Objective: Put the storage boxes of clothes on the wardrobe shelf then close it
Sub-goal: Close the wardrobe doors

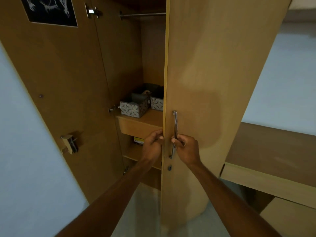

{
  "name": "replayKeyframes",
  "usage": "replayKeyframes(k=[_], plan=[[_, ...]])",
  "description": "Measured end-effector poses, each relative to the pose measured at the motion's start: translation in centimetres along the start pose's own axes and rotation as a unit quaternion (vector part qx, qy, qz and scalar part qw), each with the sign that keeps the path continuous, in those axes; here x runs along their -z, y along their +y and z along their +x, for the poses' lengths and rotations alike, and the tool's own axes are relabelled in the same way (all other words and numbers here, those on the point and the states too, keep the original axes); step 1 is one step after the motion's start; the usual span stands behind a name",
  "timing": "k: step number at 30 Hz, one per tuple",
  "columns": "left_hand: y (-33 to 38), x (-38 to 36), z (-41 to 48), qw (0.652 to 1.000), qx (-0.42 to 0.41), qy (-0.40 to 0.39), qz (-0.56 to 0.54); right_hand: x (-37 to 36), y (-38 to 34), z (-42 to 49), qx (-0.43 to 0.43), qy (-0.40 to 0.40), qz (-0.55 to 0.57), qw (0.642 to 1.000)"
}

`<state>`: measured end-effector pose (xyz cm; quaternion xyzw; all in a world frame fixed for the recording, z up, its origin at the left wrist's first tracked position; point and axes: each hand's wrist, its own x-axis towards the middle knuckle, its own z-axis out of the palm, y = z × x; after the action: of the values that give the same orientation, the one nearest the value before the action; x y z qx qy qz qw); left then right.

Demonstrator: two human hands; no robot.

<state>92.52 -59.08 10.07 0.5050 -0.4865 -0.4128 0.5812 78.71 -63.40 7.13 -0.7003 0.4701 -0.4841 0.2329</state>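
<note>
Head view: wardrobe (119, 57) standing half open, left door (56, 82) swung wide, right door (213, 82) nearly edge-on. Deep inside, resting on the shelf (147, 119), two patterned boxes (133, 108) side by side, dark clothes showing over the rims. Lower down, left hand (153, 146) curled round the right door's edge, grip narrow on the wood. Right hand (187, 149) pinching the metal handle (174, 134), grip closed on it. Keyhole (169, 167) just below.
</note>
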Motion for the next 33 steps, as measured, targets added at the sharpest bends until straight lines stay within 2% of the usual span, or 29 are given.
replayKeyframes(k=[11,18,21,27,33], plan=[[-1.6,2.7,10.4,0.999,-0.007,-0.031,-0.015,-5.9,2.2,9.1,-0.002,0.004,-0.021,1.0],[-2.6,3.2,17.7,0.997,0.054,-0.044,-0.033,-8.1,4.2,14.6,0.016,0.012,-0.037,0.999],[-2.9,3.1,20.4,0.997,0.051,-0.047,-0.022,-8.9,4.9,16.8,0.018,0.023,-0.052,0.998],[-3.5,2.2,24.1,0.997,0.028,-0.072,-0.021,-10.1,6.9,20.1,0.007,0.041,-0.071,0.997],[-3.0,2.1,27.2,0.99,0.052,-0.129,-0.018,-10.5,6.9,22.7,0.01,0.055,-0.123,0.991]])
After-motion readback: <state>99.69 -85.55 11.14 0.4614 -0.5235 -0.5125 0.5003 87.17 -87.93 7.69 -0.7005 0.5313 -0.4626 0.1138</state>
